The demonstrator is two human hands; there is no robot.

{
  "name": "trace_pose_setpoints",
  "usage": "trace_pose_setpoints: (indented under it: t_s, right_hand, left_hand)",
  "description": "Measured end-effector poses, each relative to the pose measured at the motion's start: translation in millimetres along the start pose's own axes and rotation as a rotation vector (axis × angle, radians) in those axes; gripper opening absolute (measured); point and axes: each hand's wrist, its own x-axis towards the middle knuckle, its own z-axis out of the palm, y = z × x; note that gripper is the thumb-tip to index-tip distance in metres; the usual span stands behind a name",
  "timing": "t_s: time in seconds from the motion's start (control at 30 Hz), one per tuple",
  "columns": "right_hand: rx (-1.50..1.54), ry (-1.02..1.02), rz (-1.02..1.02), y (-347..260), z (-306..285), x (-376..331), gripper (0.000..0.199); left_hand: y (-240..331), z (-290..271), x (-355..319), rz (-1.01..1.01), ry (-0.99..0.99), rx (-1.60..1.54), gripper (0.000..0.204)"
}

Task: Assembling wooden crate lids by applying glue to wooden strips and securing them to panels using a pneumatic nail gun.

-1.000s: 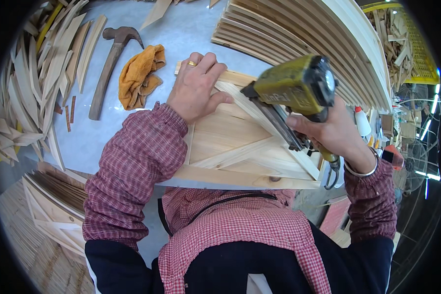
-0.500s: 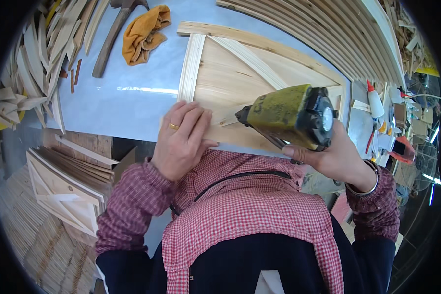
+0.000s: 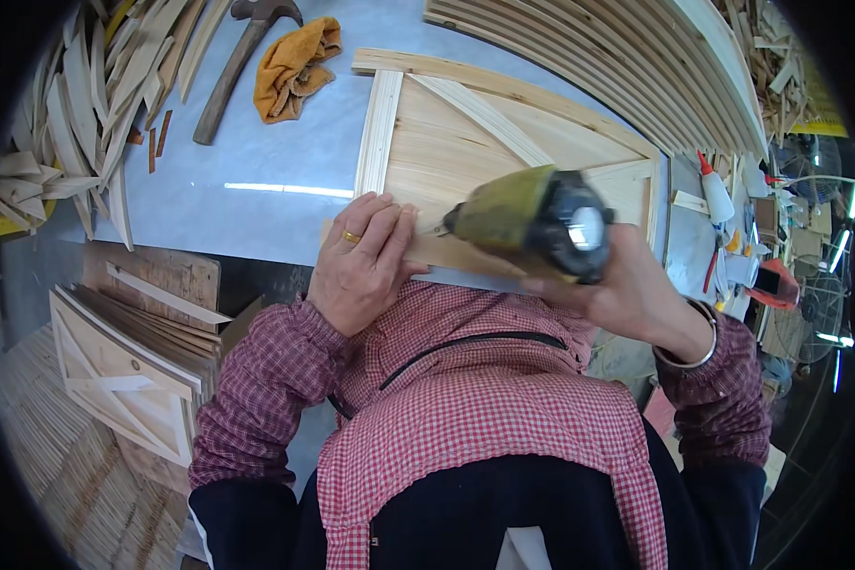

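Note:
A pale wooden panel (image 3: pixel 432 138) with raised border strips and diagonal strips lies on the worktable close to me. My left hand (image 3: pixel 361 266) grips its near left corner, fingers pressed together over the wood and the thumb by the near edge. In my right hand (image 3: pixel 641 299) is a yellow-green nail gun (image 3: pixel 503 217), slightly blurred. Its dark nose is low over the diagonal strip's near end, just right of my left fingertips; I cannot tell whether it touches the wood. The gun's body hides part of the panel and most of my right fingers.
A hammer (image 3: pixel 236 81) and an orange cloth (image 3: pixel 294 71) lie at the far left, beside a heap of wood strips (image 3: pixel 76 123). Stacked boards (image 3: pixel 579 66) line the far side. A glue bottle (image 3: pixel 716 195) is at right. More panels (image 3: pixel 123 370) stand below left.
The nail gun and my right hand have shifted left, with the gun's rear end tilting down. My left hand stays on the panel's corner. The whole view has shifted slightly.

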Motion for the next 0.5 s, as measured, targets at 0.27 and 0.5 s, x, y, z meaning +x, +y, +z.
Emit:
trace_pose_setpoints:
  t_s: [0.27,0.5]
  right_hand:
    - [0.247,0.546,0.288,76,-31,-86,0.030]
    - [-0.012,0.912,0.472,207,-18,-148,0.029]
  left_hand:
    - [3,-3,2,0.084,-0.033,0.055,0.045]
    - [9,-14,14,0.154,-0.031,-0.024,0.040]
